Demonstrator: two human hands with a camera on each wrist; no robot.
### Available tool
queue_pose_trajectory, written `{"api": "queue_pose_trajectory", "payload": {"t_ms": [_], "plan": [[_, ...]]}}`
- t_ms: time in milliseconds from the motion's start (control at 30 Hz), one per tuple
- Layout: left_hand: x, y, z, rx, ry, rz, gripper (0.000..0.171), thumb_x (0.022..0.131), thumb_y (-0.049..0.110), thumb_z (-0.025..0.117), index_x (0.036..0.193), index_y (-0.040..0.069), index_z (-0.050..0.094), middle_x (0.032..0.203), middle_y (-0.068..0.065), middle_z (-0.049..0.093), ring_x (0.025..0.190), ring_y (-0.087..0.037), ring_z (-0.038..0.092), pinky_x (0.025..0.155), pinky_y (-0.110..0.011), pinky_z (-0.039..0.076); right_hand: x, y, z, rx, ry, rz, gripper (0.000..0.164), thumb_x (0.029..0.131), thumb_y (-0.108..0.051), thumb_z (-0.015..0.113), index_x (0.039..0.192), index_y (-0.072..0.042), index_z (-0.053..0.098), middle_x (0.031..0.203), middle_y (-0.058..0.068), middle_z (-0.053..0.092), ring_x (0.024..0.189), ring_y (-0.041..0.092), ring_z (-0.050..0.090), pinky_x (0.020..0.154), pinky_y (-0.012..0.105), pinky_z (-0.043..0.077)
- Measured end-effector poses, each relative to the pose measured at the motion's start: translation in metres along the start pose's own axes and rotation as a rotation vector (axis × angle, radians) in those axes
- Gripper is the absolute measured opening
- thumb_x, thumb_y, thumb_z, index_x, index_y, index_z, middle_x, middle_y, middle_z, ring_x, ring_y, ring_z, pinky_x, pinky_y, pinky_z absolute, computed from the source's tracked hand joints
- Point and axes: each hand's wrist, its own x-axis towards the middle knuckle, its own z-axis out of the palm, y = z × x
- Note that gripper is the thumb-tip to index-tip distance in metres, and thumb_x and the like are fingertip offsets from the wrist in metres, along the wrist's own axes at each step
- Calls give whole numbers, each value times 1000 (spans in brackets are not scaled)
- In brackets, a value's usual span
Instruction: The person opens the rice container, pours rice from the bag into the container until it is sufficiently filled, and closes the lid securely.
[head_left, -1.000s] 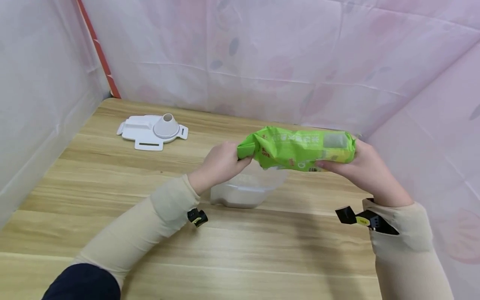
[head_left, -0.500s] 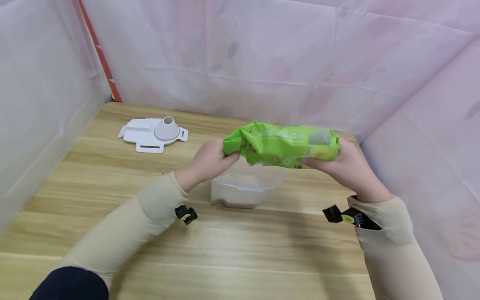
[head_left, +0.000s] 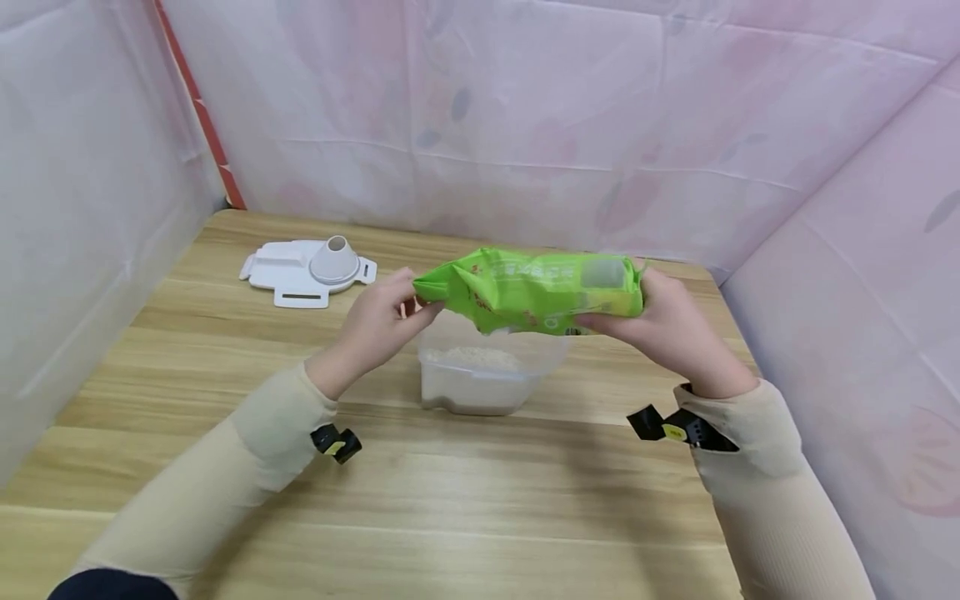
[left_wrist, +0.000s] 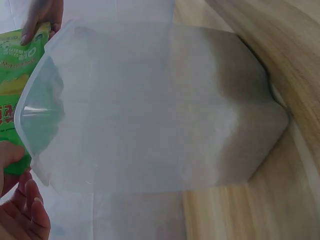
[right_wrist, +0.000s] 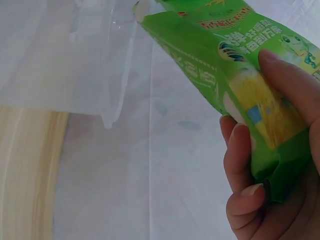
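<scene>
A green printed plastic bag lies nearly level above a translucent plastic container. My right hand grips the bag's right end, with the thumb on the near side. In the right wrist view, the fingers curl under the printed bag. At its folded left end, my left hand pinches the corner between thumb and fingers. Pale grains, like rice, fill the lower part of the container. In the left wrist view, the container's wall takes up most of the picture, its rim close to the bag.
A white lid with a cone-shaped spout lies at the back left of the wooden table. Pale patterned sheets hang behind and on both sides. A black strap device sits on each wrist.
Both hands and the bag have moved left over the container. The left hand's grip on the corner looks looser, and more of the grains in the container shows.
</scene>
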Motion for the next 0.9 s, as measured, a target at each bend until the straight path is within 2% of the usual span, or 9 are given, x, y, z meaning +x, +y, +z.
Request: {"api": "queue_pose_trajectory", "payload": {"t_ms": [167,333,467,667,900], "plan": [[-9,-2,-3,-15,-5,1,15,86,12,67,96,2,70,88,-5,60,65,-12,50,54,-25,45,3,-6,3,-67,-11,-16,50,75,-29,79,119,-19,56,104,-5,63,92,10,58,77,28,46],[-16,-6,-4,-17,41,-6,12,85,10,68,93,1,70,85,-4,60,62,-11,49,53,-23,44,5,-10,6,-98,-17,-54,52,74,-31,80,118,-18,56,103,-5,62,92,11,58,77,33,46],[-19,-6,-5,-17,41,-12,12,84,9,69,93,1,70,82,-4,59,61,-11,48,52,-23,43,6,-12,7,-116,-13,-65,51,73,-27,81,115,-16,56,100,-5,64,89,10,59,75,33,47],[-22,-6,-4,-13,49,-14,13,85,10,68,95,1,70,83,-4,60,62,-11,49,53,-24,43,6,-13,8,-119,7,-61,52,73,-27,81,117,-16,56,99,-4,64,87,11,58,73,34,46],[-23,-8,-1,-43,82,0,14,85,9,68,96,2,70,86,-4,62,63,-12,50,54,-24,45,5,-12,9,-70,42,-48,57,71,-23,82,120,-14,54,102,-2,63,89,12,56,73,32,45]]}}
